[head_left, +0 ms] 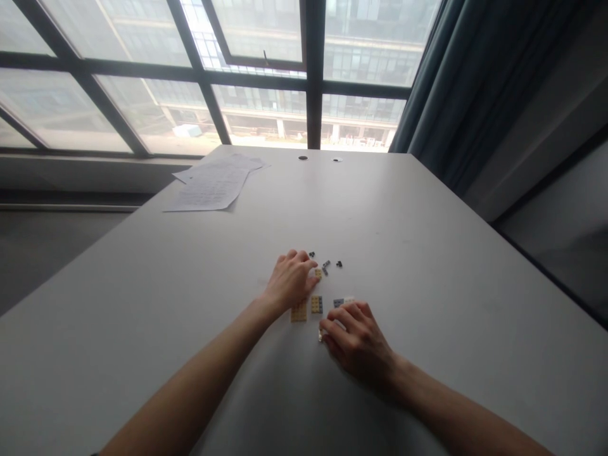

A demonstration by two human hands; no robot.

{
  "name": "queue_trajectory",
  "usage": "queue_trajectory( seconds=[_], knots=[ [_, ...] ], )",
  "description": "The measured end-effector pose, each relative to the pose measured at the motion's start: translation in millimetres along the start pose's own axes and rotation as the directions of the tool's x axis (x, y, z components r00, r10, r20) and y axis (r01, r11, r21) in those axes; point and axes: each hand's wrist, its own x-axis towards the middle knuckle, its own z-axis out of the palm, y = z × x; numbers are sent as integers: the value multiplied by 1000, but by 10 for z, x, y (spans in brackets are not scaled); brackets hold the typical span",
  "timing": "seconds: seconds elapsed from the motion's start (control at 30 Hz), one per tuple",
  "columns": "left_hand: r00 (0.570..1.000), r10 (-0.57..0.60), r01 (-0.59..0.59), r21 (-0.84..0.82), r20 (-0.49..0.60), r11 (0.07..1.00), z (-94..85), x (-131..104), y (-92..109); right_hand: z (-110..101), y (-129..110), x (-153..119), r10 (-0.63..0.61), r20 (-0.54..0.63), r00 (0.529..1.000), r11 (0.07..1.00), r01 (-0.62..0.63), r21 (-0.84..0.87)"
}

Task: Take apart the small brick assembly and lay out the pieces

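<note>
Thumb and forefinger of my left hand (293, 278) close round a small tan toy brick (318, 273) on the table. Under its wrist side lies a flat tan studded plate (299, 313), partly covered. A tan-and-grey brick piece (316, 304) sits between my two hands. My right hand (355, 337), nearer to me, pinches a small whitish brick piece (320, 335) at its fingertips; most of that piece is hidden. Just beyond its knuckles, a grey brick (338, 303) lies against a white one (349, 300), both partly covered by the hand.
Small grey pieces (325, 267) and black pieces (339, 264) lie beyond my hands. Printed paper sheets (209, 187) rest at the far left of the white table (427, 266). Windows (266, 114) stand behind it, and a dark curtain (456, 95) hangs at the right.
</note>
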Motion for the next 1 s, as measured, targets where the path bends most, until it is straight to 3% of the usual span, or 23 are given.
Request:
queue_trajectory(
  seconds=[0.2, 0.27, 0.3, 0.33, 0.4, 0.43, 0.5, 0.57, 0.6, 0.7, 0.77, 0.87, 1.0],
  knots=[
    [1000, -4, 3, -79, -7, 997, 25, 71, 44, -12, -12, 10, 2, 10, 1000, 1000, -2, -4],
    [999, -53, 51, -261, 0, 964, -24, 35, 46, -17, -12, 15, 6, 2, 1000, 1000, -6, 0],
    [995, -102, 100, -428, 19, 898, -54, 3, 48, -17, -10, 16, 8, -4, 1000, 1000, -8, 5],
    [986, -158, 157, -611, 54, 776, -85, -35, 52, -17, -8, 16, 8, -10, 1000, 1000, -8, 10],
    [958, -245, 243, -872, 148, 425, -145, -128, 61, -15, -4, 11, 12, -15, 1000, 1000, -12, 19],
    [946, -267, 259, -922, 182, 288, -172, -179, 63, -14, -3, 8, 14, -15, 1000, 1000, -14, 20],
    [934, -290, 263, -951, 210, 160, -221, -286, 60, -17, -3, 1, 15, -15, 1000, 1000, -14, 20],
    [936, -293, 258, -944, 193, 204, -264, -405, 51, -25, -2, -4, 14, -18, 1000, 1000, -13, 22],
    [945, -282, 250, -923, 167, 292, -282, -472, 49, -29, -1, -5, 15, -19, 1000, 1000, -15, 24],
    [987, -156, 130, -694, 26, 708, -309, -699, 79, -33, 7, -9, 25, -18, 1000, 1000, -25, 19],
    [999, -3, -15, -431, -41, 902, -290, -847, 136, -26, 10, -14, 18, -13, 1000, 1000, -18, 9],
    [988, 156, -156, -147, -13, 977, -216, -992, 242, -11, 0, -22, -8, -1, 1000, 1000, 8, 7],
    [977, 203, -202, -19, 71, 979, -128, -1009, 331, -6, -37, -19, -16, 20, 1000, 1000, 16, 12]
  ],
)
